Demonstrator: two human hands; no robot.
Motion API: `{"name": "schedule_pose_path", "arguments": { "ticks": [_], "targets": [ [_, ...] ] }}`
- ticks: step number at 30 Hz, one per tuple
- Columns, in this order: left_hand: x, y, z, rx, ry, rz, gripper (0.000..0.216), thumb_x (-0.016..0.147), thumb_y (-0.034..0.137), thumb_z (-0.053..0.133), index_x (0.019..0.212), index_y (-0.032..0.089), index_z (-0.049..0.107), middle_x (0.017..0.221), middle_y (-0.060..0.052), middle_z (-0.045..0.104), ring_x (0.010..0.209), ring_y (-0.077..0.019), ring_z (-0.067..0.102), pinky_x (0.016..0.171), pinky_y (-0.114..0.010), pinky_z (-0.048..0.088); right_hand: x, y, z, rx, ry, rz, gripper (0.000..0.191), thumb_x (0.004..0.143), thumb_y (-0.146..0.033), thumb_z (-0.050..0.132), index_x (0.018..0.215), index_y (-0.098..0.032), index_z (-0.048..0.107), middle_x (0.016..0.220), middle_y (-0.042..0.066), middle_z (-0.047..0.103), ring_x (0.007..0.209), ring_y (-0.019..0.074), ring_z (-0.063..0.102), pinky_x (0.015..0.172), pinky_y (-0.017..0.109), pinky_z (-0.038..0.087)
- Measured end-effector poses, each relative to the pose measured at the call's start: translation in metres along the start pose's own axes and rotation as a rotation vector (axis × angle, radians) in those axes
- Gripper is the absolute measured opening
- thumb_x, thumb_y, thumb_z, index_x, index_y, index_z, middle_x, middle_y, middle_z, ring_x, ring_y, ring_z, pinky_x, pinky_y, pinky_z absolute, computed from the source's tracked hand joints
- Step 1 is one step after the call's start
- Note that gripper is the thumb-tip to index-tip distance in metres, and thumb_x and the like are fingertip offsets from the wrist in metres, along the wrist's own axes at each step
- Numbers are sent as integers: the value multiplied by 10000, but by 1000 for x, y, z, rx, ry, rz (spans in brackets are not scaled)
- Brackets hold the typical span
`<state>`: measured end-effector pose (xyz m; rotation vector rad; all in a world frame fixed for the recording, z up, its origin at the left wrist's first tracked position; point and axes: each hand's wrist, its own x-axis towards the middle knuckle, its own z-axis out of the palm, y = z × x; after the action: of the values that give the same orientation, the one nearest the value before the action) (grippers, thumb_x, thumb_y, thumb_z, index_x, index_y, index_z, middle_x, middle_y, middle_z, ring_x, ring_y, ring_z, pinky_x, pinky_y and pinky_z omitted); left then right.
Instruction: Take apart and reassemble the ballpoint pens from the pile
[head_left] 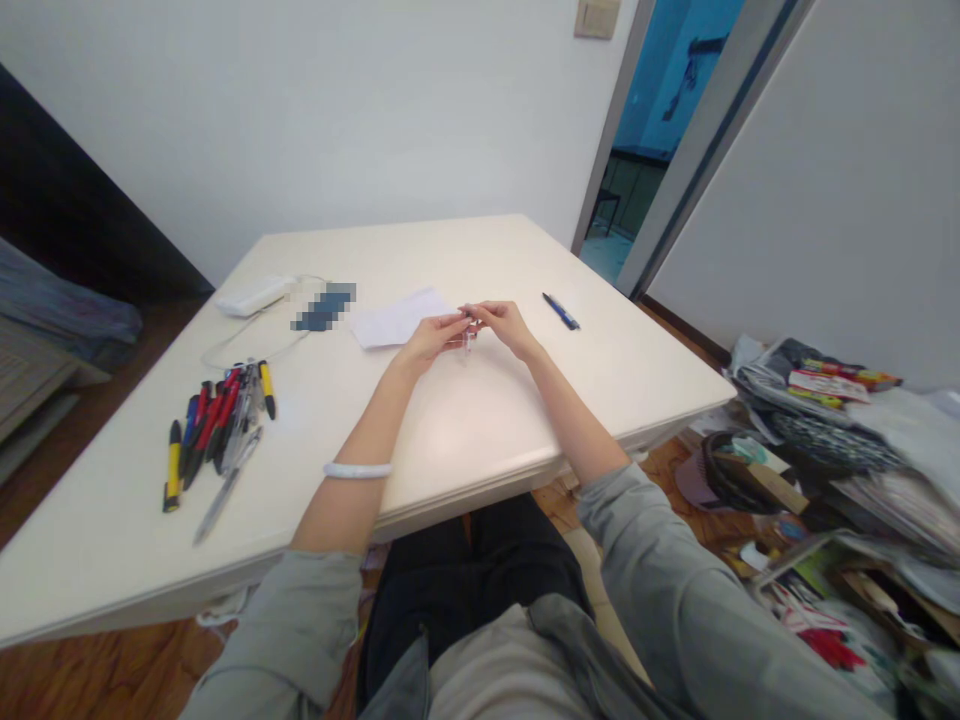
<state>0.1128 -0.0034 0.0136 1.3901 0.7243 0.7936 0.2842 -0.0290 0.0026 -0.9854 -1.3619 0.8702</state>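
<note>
Above the middle of the white table, my left hand (pixel 437 336) and my right hand (pixel 501 322) meet with fingertips pinched together. Between them is a small clear plastic piece (pixel 466 347) with a bit of red, which looks like part of a pen. The fingers cover much of it, so its full shape is hidden. A white sheet of paper (pixel 397 318) lies just beyond my left hand. To the right of my right hand rests a blue pen (pixel 561 311).
Several red, blue, clear and yellow pens (pixel 217 420) lie in a pile on the table's left side. Behind them are a white box-shaped device (pixel 253 297) with a cable and a blurred-out dark item (pixel 326 307). Bags and a bin (pixel 731 475) crowd the floor at right.
</note>
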Motion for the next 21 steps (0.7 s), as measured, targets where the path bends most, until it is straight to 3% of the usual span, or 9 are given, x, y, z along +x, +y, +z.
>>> {"name": "schedule_pose_path", "arguments": {
  "ticks": [5,9,15,21],
  "targets": [
    [1,2,0,-8,27,-16,470,623,482,919,936,161,775,1027,-118,782,941,-220,706,876,-353,521,1,2,-1,-3,31,4,471,813,-617,714,921,-168,808,924,60,787,828,175,705,749,275,586],
    [1,4,-5,10,75,-26,430,642,452,915,938,174,776,1020,-108,787,947,-212,709,877,-336,525,3,13,-9,-89,135,71,319,833,-469,737,919,-168,795,861,53,783,740,143,692,709,247,560],
    [2,6,-19,67,155,-45,422,657,443,902,945,162,772,1035,-125,787,929,-208,716,827,-309,535,4,28,-14,-334,259,219,100,794,-184,714,830,-112,774,758,69,761,646,141,667,712,267,546],
    [-2,7,-19,108,180,-69,404,654,439,905,904,154,765,1002,-127,792,912,-207,720,792,-291,542,7,27,-6,-610,281,244,87,799,-182,708,807,-117,765,821,103,769,785,194,717,796,293,549]
  ]
}}
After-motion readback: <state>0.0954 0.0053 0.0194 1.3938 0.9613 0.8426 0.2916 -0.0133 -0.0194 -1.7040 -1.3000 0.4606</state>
